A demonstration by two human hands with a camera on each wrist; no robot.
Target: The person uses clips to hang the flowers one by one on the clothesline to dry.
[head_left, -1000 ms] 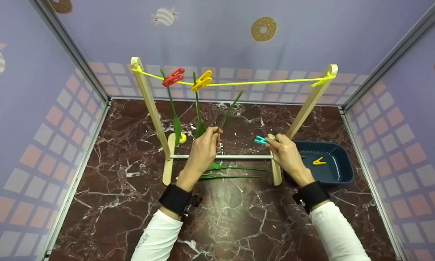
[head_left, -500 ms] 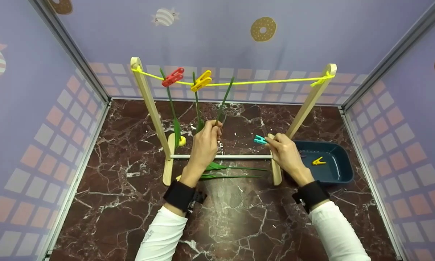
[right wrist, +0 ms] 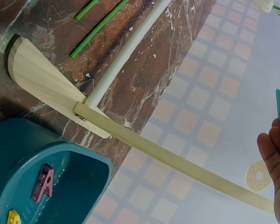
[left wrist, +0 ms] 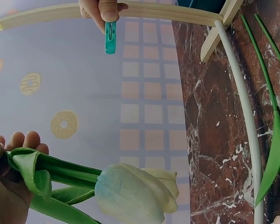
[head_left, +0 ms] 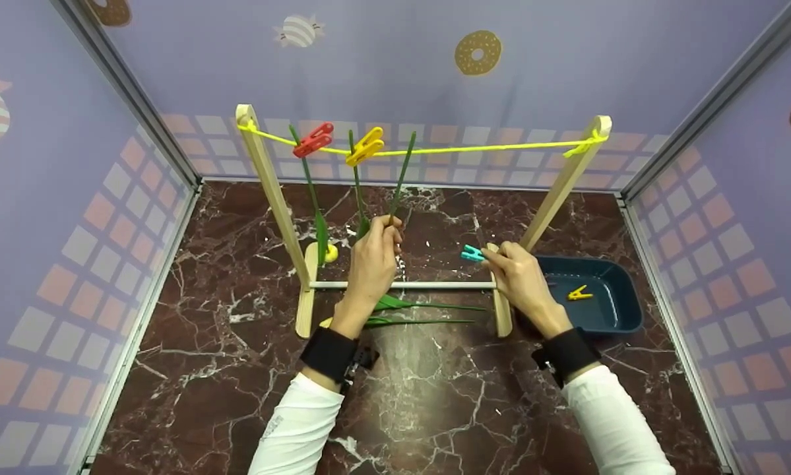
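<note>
My left hand [head_left: 375, 257] grips the green stem of an artificial tulip; its pale white bloom [left wrist: 133, 193] shows in the left wrist view. In the head view the bare stem end [head_left: 405, 168] points up and overlaps the yellow cord [head_left: 487, 149]. Between thumb and fingers, my right hand [head_left: 517, 274] pinches a turquoise clothespin [head_left: 472, 253], held apart from the cord at the right. A red clothespin [head_left: 313, 140] and a yellow clothespin [head_left: 365, 146] each clamp a stem onto the cord, left of the stem in my left hand.
A wooden frame with a left post [head_left: 273, 191], a right post [head_left: 563, 188] and a white crossbar [head_left: 444, 285] carries the cord. Two more stems [head_left: 435, 307] lie on the marbled surface. At right, a dark blue basin [head_left: 609, 316] holds a yellow clothespin [head_left: 579, 293] and a purple clothespin [right wrist: 43, 183].
My left hand has moved up slightly, and the stem in it has swung left and more upright, its end rising to the cord. The right hand with the turquoise clothespin has barely moved.
</note>
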